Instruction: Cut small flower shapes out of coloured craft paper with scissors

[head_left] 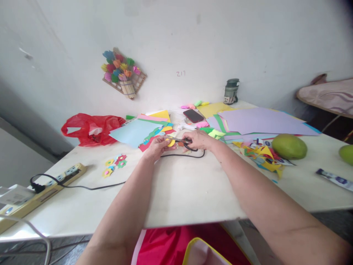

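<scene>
My left hand (159, 147) pinches a small yellow paper piece (171, 142) over the middle of the table. From the right, my right hand (199, 139) grips a pair of scissors (191, 148) by its dark handles, and the blades reach to the yellow paper. Whether the blades are cutting into it I cannot tell. Coloured paper strips and a light blue sheet (135, 131) lie just behind my left hand. To the left rest several small paper flowers (120, 161) in red, yellow and green. A glue gun (187, 126), white, appears to lie behind the hands.
A red plastic bag (92, 129) and a power strip (63, 178) are at the left; a black cord (92, 188) crosses the table. Rightward are purple sheets (256, 119), paper scraps (261, 156), a green fruit (289, 146) and a tube (335, 179). Behind stand a phone (193, 115) and bottle (231, 91).
</scene>
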Tool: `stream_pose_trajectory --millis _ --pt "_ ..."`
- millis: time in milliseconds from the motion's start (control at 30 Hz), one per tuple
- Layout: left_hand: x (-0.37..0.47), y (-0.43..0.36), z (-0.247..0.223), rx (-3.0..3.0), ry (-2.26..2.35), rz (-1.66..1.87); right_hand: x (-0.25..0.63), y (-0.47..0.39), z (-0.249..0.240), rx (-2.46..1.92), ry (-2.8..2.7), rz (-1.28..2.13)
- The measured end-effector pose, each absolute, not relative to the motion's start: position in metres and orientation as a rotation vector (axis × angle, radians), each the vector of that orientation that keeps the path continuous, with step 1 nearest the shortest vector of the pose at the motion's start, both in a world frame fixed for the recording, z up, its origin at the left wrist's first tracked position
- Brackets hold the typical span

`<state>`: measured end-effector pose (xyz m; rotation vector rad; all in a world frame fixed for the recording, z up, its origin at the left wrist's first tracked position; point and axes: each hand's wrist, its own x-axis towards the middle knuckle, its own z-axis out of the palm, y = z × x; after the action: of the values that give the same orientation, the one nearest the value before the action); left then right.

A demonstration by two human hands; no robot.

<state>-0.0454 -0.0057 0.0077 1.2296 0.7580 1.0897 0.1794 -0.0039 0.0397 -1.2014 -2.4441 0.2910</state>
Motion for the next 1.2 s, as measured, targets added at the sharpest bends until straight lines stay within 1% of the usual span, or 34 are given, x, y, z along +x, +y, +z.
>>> stream_pose_trajectory --millis 733,1200 --pt "-0.0417 -0.0079 0.0090 1.208 0.831 1.152 0.1777 -0.0060 0.0422 -1.248 -2.435 0.276" --pt "-0.0403 -0.0080 0.0084 1.155 0.778 1.162 0.1780 -0.0046 0.0396 -1.236 -2.416 0.288"
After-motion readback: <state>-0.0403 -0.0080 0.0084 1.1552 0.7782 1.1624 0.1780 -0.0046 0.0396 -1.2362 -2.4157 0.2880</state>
